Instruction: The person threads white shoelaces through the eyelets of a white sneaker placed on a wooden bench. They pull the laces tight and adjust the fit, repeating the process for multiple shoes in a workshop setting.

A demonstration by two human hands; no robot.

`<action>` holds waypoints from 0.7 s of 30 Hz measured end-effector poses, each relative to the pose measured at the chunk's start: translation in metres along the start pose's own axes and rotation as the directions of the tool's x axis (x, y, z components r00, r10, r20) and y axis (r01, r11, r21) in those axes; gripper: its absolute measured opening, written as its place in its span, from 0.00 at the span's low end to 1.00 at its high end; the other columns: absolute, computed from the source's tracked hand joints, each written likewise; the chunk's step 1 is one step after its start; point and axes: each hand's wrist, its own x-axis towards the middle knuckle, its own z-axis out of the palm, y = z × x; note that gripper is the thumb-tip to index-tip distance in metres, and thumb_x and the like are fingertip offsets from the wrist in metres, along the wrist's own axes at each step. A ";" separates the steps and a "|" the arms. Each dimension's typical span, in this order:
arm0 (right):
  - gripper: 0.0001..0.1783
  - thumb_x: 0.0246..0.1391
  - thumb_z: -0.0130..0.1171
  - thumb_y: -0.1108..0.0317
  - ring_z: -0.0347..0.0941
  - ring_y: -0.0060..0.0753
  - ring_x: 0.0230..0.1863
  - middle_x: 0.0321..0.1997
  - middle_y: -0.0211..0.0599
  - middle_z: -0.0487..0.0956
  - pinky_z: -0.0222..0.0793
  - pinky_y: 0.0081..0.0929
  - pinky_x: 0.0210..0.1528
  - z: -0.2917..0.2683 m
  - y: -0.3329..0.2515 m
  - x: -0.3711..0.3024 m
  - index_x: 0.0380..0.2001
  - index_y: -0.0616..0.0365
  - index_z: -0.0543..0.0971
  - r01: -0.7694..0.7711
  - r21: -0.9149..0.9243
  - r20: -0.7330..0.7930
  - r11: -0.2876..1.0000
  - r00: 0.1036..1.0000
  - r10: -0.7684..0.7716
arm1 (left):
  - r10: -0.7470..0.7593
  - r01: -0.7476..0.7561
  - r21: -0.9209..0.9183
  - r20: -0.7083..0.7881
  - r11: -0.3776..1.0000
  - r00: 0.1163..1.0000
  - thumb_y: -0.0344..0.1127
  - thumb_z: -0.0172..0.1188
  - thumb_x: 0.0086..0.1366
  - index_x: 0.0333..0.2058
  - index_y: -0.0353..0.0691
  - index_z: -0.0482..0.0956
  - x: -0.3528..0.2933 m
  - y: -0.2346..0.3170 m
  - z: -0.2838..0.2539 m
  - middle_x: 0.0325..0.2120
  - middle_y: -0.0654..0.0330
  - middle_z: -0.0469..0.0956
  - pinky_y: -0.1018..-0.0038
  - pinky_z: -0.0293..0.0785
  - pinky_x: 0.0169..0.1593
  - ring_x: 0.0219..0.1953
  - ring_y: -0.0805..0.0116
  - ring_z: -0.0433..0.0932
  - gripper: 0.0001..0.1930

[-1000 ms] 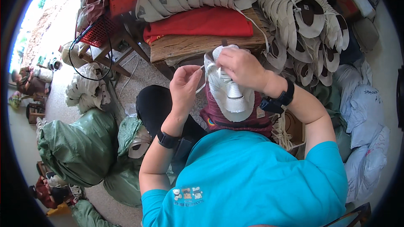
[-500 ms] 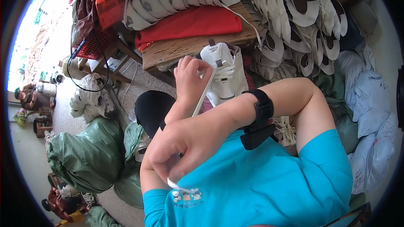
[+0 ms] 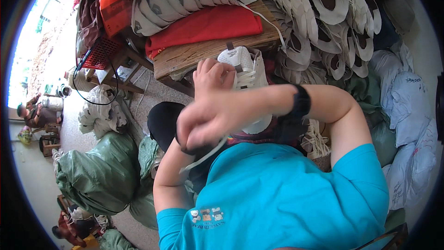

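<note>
A white shoe upper (image 3: pixel 250 79) with white laces across its front and a dark tab lies by the front edge of a wooden bench. Against its left side my left hand (image 3: pixel 210 79) is closed, fingers curled on the upper's edge; the fingertips are partly hidden. My right hand (image 3: pixel 203 119) crosses in front of the left wrist, blurred by motion, its fingers curled closed. A white shoelace (image 3: pixel 203 158) trails below the right hand, its loose end near my left forearm. Where the fingers pinch the lace cannot be seen. A black band (image 3: pixel 301 101) circles my right wrist.
Stacked pale shoe uppers (image 3: pixel 185 2) and a folded red cloth (image 3: pixel 208 27) lie on the wooden bench (image 3: pixel 178 60). More uppers (image 3: pixel 323 18) hang in bunches to the right. Green sacks (image 3: pixel 99 173) stand left, white sacks (image 3: pixel 407 106) right. People sit farther off at left.
My right hand has moved up toward the left hand and blurs. The lace, stretched between the hands before, now hangs slack below the right hand. The left hand stays by the shoe upper.
</note>
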 end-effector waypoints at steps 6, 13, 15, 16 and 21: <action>0.06 0.52 0.61 0.71 0.71 0.39 0.51 0.46 0.39 0.77 0.67 0.32 0.54 -0.081 0.015 -0.090 0.34 0.60 0.79 -0.476 -0.670 -0.586 0.570 0.810 -0.012 | -0.115 0.112 0.166 0.007 0.980 0.993 0.33 0.67 0.51 0.28 0.42 0.82 0.003 0.016 -0.012 0.45 0.59 0.72 0.58 0.63 0.56 0.52 0.50 0.65 0.05; 0.07 0.47 0.64 0.75 0.68 0.44 0.56 0.52 0.40 0.74 0.66 0.36 0.57 -0.078 0.040 -0.107 0.31 0.59 0.77 -0.449 -0.737 -0.591 0.506 0.790 -0.160 | -0.187 0.189 0.034 -0.044 0.981 0.981 0.32 0.67 0.52 0.26 0.43 0.82 0.000 0.014 0.015 0.48 0.60 0.74 0.58 0.59 0.59 0.55 0.49 0.62 0.03; 0.07 0.47 0.63 0.75 0.67 0.45 0.57 0.53 0.41 0.74 0.66 0.36 0.57 -0.080 0.044 -0.107 0.31 0.58 0.77 -0.425 -0.751 -0.570 0.506 0.803 -0.172 | -0.179 0.180 0.016 -0.051 0.983 0.982 0.32 0.67 0.52 0.27 0.43 0.83 -0.002 0.014 0.015 0.48 0.59 0.73 0.58 0.59 0.59 0.55 0.50 0.63 0.03; 0.07 0.47 0.63 0.75 0.67 0.45 0.58 0.53 0.41 0.74 0.66 0.36 0.58 -0.081 0.045 -0.107 0.31 0.58 0.77 -0.412 -0.758 -0.559 0.505 0.810 -0.179 | -0.171 0.172 0.005 -0.046 0.985 0.984 0.32 0.67 0.53 0.28 0.43 0.83 -0.003 0.012 0.015 0.49 0.58 0.73 0.58 0.59 0.59 0.55 0.50 0.63 0.03; 0.05 0.47 0.61 0.76 0.71 0.45 0.52 0.48 0.41 0.77 0.69 0.37 0.54 -0.080 0.037 -0.112 0.29 0.58 0.76 -0.472 -0.743 -0.650 0.474 0.679 -0.343 | -0.126 0.121 -0.040 -0.153 0.992 0.980 0.31 0.66 0.58 0.40 0.41 0.80 -0.011 0.007 -0.002 0.47 0.51 0.71 0.59 0.62 0.57 0.52 0.50 0.65 0.10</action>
